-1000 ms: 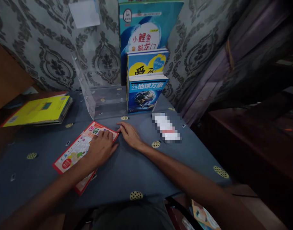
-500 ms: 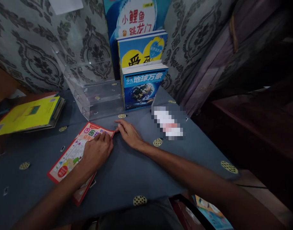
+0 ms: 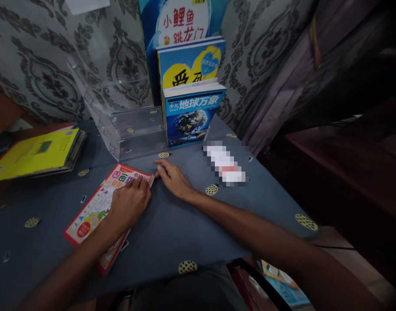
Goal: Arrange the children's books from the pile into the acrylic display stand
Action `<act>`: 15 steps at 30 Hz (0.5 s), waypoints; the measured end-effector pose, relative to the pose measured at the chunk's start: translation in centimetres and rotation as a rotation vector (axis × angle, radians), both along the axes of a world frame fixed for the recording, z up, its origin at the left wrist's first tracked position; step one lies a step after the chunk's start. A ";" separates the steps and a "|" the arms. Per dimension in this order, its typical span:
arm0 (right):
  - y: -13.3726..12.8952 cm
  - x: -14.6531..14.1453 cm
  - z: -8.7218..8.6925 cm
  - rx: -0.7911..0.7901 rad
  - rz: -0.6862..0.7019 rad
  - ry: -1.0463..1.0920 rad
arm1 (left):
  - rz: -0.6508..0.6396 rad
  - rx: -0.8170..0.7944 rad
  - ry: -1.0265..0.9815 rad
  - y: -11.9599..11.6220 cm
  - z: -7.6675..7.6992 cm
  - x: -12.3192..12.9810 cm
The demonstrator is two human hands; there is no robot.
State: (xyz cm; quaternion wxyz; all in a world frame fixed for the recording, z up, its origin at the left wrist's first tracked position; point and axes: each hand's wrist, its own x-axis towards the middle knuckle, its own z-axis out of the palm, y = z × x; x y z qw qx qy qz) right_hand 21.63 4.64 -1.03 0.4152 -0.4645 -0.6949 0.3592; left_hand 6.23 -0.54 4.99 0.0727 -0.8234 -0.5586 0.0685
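Note:
A thin red-bordered children's book (image 3: pixel 97 205) with a drawing and Chinese lettering on its cover lies at a slant on the cloth. My left hand (image 3: pixel 129 199) rests on its upper right part, fingers bent and close together near the right edge; the fingertips are partly hidden. Just right of the book's top right corner is my right hand (image 3: pixel 174 179), its side down on the table, index finger stretched out and thumb a little apart. Its fingertips are at or very near that corner, and I see nothing held in it.
A clear acrylic rack (image 3: pixel 112 144) stands behind, holding several upright books, with a blue earth book (image 3: pixel 191 125) in front. A stack topped by a yellow book (image 3: pixel 36 151) lies left. A blurred-out item (image 3: pixel 225 166) lies right on the grey-blue tablecloth (image 3: pixel 165 233).
The whole view has shifted very slightly. Both hands and the red book keep nearly the same places relative to each other.

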 end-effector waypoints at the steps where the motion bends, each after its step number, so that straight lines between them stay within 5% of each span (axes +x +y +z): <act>1: 0.0 0.0 0.0 -0.001 0.000 -0.002 | 0.004 0.002 0.000 0.0 0.0 0.0; 12: -0.1 0.1 0.2 0.022 -0.005 -0.059 | -0.027 0.049 0.020 -0.1 -0.7 0.0; 15: 0.3 0.8 0.3 0.051 0.114 -0.061 | -0.024 0.034 0.018 -0.1 -0.6 -0.1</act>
